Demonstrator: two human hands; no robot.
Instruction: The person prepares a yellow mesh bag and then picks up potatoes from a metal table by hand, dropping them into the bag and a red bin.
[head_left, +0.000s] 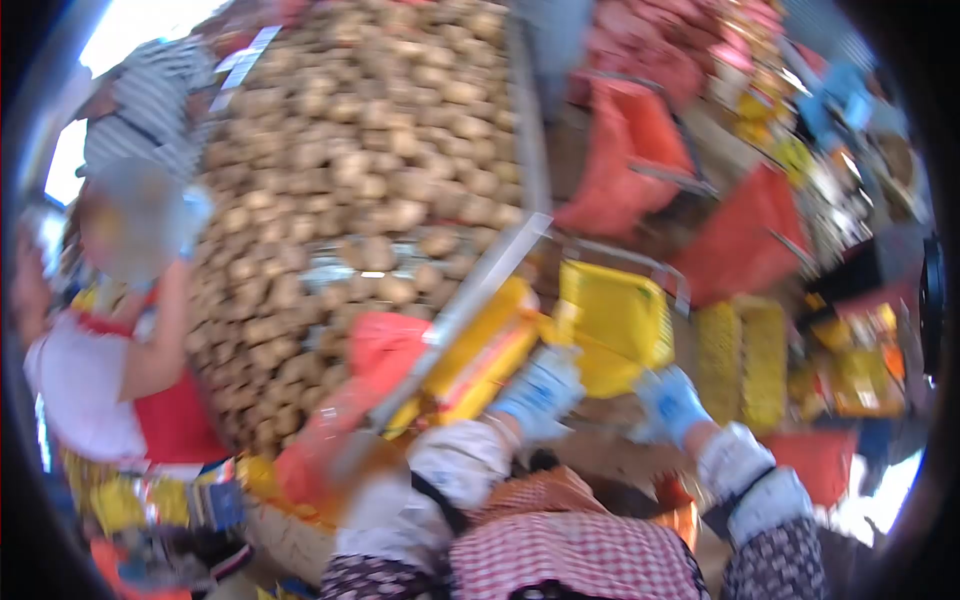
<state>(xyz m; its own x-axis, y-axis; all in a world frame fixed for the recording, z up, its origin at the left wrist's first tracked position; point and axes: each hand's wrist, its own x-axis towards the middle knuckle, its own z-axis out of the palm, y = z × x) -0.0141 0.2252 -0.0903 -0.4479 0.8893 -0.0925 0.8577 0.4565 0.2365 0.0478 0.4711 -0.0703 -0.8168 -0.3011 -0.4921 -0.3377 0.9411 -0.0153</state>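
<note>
Yellow bag (615,320): of mesh, hung open on a metal frame (640,262) just above both hands. Its lower edge is blurred and its contents cannot be made out.

Left hand (540,390): gloved in blue and white and seen against the lower left corner of the yellow bag. Contact is suggested but not clearly shown. Whether the fingers are spread, pressed together or pinching the mesh cannot be told through the blur.

Right hand (672,402): gloved likewise and placed just below the lower right corner of the same bag. Its fingers are smeared too, and their state cannot be told.

Sleeves: white cuffs are seen on both forearms. A checked red and white cloth (580,555) below them is cut off by the bottom edge.

Potatoes (370,170): a large heap, by which the upper left is filled. It is bounded on its right by a metal rail (480,290) set aslant, and its top is cut off.

Red bags (625,150): hung on frames beyond the yellow bag. Further ones are lost in blur at the upper right.

Filled yellow sacks (745,360): stood just right of the hands.

Co-worker (110,380): seen at the far left in a red apron, with one arm raised beside the heap. The hand is lost in blur.

Second person in a striped top (150,100): partly cut off by the dark rim
</note>
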